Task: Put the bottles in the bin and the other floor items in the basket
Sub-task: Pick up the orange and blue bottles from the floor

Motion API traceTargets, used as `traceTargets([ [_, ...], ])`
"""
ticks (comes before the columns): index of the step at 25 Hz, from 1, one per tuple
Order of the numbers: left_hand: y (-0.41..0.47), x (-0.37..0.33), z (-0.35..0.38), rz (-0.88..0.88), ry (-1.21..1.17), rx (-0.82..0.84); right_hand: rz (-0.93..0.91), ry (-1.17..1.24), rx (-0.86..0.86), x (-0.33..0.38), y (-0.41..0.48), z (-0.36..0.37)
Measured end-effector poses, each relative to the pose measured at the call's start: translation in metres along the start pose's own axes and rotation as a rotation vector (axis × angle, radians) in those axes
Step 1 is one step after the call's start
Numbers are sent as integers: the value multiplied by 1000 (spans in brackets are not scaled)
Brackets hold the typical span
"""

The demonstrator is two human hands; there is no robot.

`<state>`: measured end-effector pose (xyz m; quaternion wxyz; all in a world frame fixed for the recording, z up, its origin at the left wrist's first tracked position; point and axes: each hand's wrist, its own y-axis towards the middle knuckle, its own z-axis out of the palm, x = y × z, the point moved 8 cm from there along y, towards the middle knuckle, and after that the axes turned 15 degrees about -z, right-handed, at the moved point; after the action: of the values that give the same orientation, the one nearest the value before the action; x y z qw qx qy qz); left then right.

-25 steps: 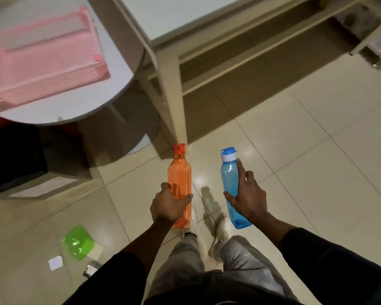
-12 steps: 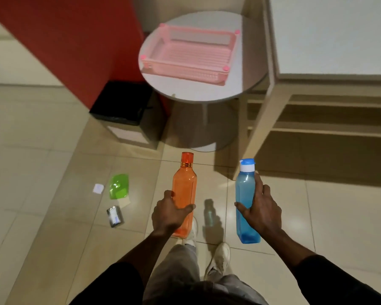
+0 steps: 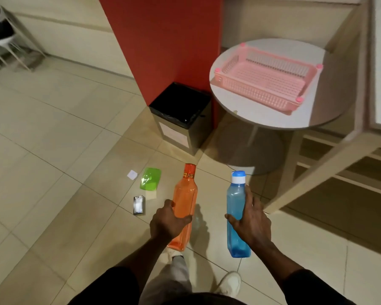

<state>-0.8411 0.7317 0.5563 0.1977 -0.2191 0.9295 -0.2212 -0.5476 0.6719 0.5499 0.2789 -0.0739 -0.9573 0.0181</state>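
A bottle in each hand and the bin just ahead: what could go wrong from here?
The orange bottle in the left hand and the blue bottle in the right hand are tall; dropped together, they might clip the bin and bounce out. The green lid and silver packet lie near the feet and could be stepped on.

I see the bin [image 3: 174, 135] ahead, the basket [image 3: 251, 94] on the round table [image 3: 240, 112] to its right, the lid [image 3: 150, 179] front-left.
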Motion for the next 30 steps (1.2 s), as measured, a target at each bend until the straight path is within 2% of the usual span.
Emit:
traceTargets([
  [6,72,26,-43,-8,-20,61,-49,10,41,74,64,40],
  [18,216,49,-121,-19,-17,76,-68,-23,94,198,183,103],
  [25,277,6,-129,-5,15,88,-36,11,77,195,258,112],
  [30,337,-49,-149,-30,33,81,-32,60,91,180,347,118],
])
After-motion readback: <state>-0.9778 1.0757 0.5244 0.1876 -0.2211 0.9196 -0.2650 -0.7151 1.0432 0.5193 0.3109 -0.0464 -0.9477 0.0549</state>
